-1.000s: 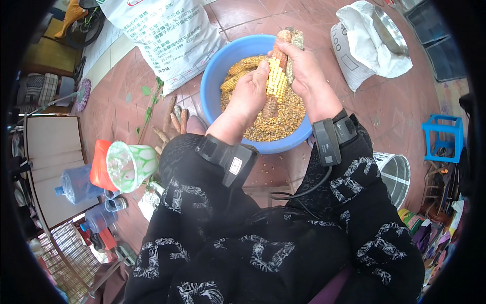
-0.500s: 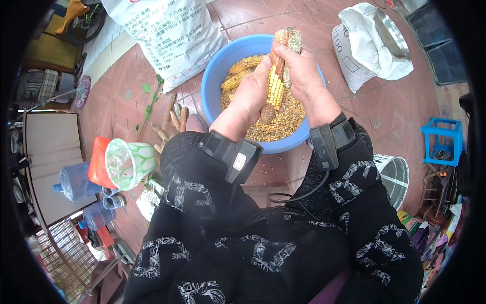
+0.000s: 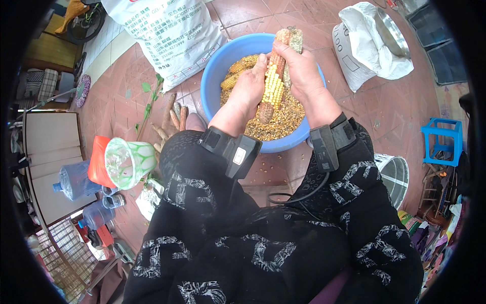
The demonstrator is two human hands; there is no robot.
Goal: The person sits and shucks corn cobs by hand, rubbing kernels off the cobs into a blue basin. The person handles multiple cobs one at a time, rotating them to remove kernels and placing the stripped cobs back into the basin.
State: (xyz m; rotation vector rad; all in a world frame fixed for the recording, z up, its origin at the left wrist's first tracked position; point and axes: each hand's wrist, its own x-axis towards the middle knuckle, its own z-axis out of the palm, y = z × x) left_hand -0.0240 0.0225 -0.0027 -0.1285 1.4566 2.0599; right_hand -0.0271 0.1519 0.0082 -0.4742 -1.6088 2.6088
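1. Right now you are mid-way through shelling: your right hand (image 3: pixel 302 71) is wrapped round the top of a half-stripped corn cob (image 3: pixel 274 81), and your left hand (image 3: pixel 249 88) is pressed against its side with the thumb on the yellow kernels.
2. You hold the cob nearly upright over the blue basin (image 3: pixel 215 71), with its bare reddish lower end just above the loose kernels (image 3: pixel 281 124) already in the bowl.
3. Judging by the rows left, your next move calls for turning the cob and pushing the thumb down the remaining yellow strip, keeping it over the bowl.
4. Unshelled cobs (image 3: pixel 238 73) lie at the basin's far left side, within easy reach.
5. Mind the edges: the basin rim sits close under both wrists, a white printed sack (image 3: pixel 162 35) crowds the left, and a smaller white bag (image 3: pixel 369 45) stands well to the right.
6. Open tiled floor (image 3: pixel 405 101) lies between basin and blue stool (image 3: pixel 443 139).
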